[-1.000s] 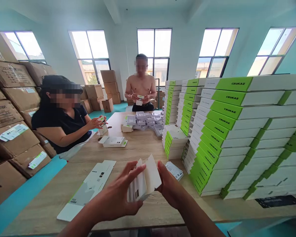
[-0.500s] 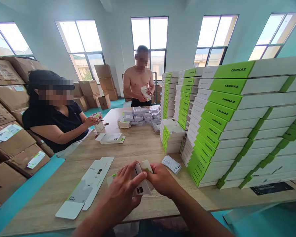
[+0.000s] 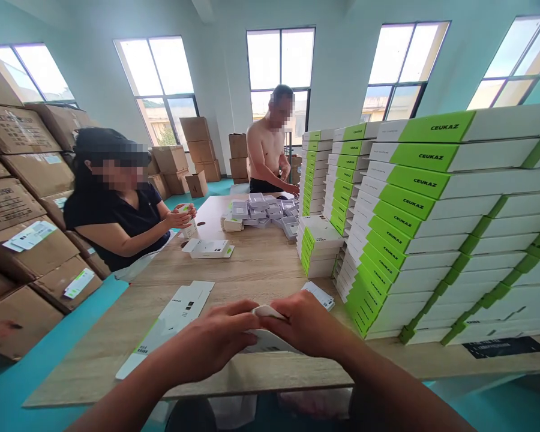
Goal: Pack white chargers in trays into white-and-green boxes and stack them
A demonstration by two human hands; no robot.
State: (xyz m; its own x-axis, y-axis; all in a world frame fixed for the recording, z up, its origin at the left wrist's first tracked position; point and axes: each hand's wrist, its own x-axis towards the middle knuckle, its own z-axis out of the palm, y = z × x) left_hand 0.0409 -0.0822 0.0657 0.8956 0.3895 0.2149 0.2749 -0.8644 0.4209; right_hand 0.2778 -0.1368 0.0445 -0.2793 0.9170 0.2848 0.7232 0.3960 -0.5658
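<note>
Between my hands, over the near part of the wooden table [image 3: 234,384], is a small white cardboard box [image 3: 272,341]. My left hand [image 3: 222,336] grips its left side, the fingers curled over the top. My right hand [image 3: 303,321] holds the right side, its thumb pressed along the upper edge by a raised flap. Much of the box is hidden behind the hands. A flattened white and green carton [image 3: 173,315] lies left of my left hand, partly under that forearm. Just beyond my right hand rests a small pile of printed cards [image 3: 318,295].
Tall stacks of white and green boxes [image 3: 414,240] stand at the right. Clear plastic trays [image 3: 265,210] are heaped at the far end. A co-worker [image 3: 121,210] at the left handles a box; another person [image 3: 270,144] stands at the back. Brown cartons [image 3: 18,240] line the left.
My hands have turned with the box, which now tilts lower and shows less of its face. The standing co-worker has turned and reaches toward the stacks, without the carton in view. The camera has shifted left.
</note>
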